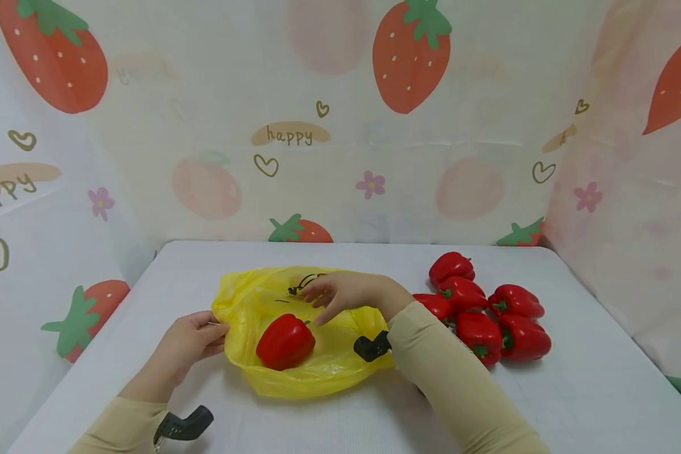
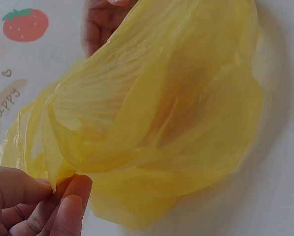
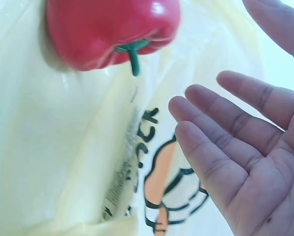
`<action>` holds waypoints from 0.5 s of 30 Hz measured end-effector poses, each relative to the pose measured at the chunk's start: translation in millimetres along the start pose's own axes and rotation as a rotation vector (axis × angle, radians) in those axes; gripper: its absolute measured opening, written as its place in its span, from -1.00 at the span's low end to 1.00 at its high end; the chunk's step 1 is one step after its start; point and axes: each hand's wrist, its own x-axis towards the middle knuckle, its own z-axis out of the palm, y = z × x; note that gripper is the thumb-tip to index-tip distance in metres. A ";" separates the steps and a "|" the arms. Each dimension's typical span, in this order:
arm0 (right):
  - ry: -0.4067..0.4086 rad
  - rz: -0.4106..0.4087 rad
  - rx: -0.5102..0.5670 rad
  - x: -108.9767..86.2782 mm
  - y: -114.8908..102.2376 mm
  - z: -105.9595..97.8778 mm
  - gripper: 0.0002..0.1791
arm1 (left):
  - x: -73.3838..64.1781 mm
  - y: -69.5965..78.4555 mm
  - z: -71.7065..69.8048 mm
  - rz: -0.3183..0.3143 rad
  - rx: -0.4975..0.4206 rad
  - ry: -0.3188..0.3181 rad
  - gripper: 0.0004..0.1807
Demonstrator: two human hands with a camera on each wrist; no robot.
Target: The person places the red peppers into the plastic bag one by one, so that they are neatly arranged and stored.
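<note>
A yellow plastic bag (image 1: 295, 381) lies spread with its mouth wide on the white table. Inside it sits one red bell pepper (image 1: 285, 342) with a green stem, also seen in the right wrist view. My left hand (image 1: 192, 337) pinches the left edge of the bag between thumb and fingers, plain in the left wrist view, where the bag's edge gathers at the fingertips. Over the bag, just right of and behind the pepper, hovers my right hand (image 1: 349, 293). Its fingers (image 3: 245, 123) are extended and apart from the pepper, holding nothing.
Several more red bell peppers (image 1: 477, 334) are grouped on the table right of the bag, partly behind the right forearm. The white table (image 1: 596, 378) is bordered by cloth walls printed with strawberries. Black and orange print (image 3: 159, 182) shows on the bag.
</note>
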 end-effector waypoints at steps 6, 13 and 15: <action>0.024 0.000 -0.038 -12.1 -1.6 -8.4 -0.34 | -1.4 0.5 0.2 0.005 -0.014 -0.008 -0.53; 0.048 -0.035 -0.037 -24.9 2.6 -17.3 -0.34 | -0.2 1.2 1.6 0.010 -0.010 -0.008 -0.51; 0.056 -0.041 -0.043 -29.0 3.6 -19.6 -0.34 | 0.5 1.6 2.0 0.008 -0.011 -0.007 -0.51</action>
